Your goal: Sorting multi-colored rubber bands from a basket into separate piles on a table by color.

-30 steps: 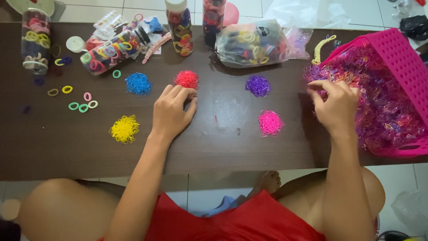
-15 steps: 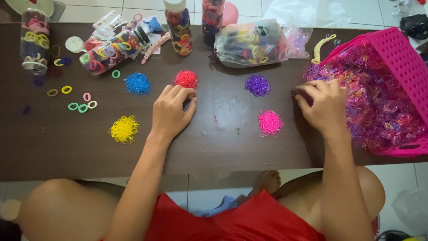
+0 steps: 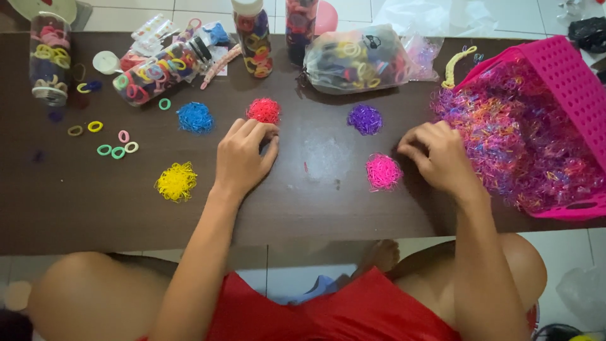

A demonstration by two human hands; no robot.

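Your dark brown tabletop (image 3: 76, 208) carries everything. At its right end a pink perforated basket (image 3: 568, 69) lies tipped, spilling a big mixed heap of tiny elastic bands (image 3: 524, 139). At the back lies a clear bag of hair ties (image 3: 356, 60), with jars of hair ties (image 3: 158, 66) to its left. Small sorted piles dot the middle: yellow pile (image 3: 176, 181), blue pile (image 3: 195, 117), red pile (image 3: 264, 110), purple pile (image 3: 365, 119) and pink pile (image 3: 382, 172). Your left hand (image 3: 243, 158) rests palm down, fingers loosely curled, just below the red pile, gripping nothing visible. Your right hand (image 3: 439, 155) sits between the pink pile and the heap, fingers pinched together; you cannot tell whether it has a band.
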